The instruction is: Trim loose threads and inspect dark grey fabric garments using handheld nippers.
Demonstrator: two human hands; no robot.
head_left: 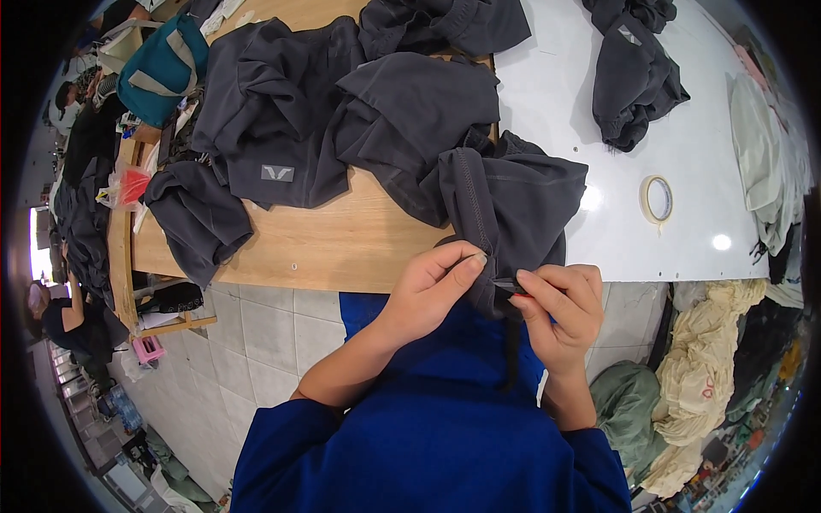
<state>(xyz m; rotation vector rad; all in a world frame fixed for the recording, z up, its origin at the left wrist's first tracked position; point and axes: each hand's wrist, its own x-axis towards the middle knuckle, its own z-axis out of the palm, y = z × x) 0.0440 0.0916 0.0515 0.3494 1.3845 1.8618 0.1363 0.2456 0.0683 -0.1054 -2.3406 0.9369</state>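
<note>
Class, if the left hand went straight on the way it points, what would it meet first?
Likely the dark grey garment, which the left hand pinches; depth among its folds is unclear.

1. Worktop (pixel 316 248): pale wood left of and beyond the fingers (pixel 462 254); glossy white to their right.
2. Held garment (pixel 532 192): dark grey, lying partly over the near edge, just beyond the fingers.
3. Heaped garments (pixel 419 103): dark grey, crumpled on the wood, farther beyond the fingers.
4. Labelled garment (pixel 274 103): dark grey with a small light patch, left of and beyond the fingers.
5. Small bundle (pixel 197 218): dark grey, well left of the fingers.
6. Tape roll (pixel 645 198): flat on the white, right of and beyond the fingers.
7. Separate garment (pixel 637 81): dark, farther beyond the roll.
</note>
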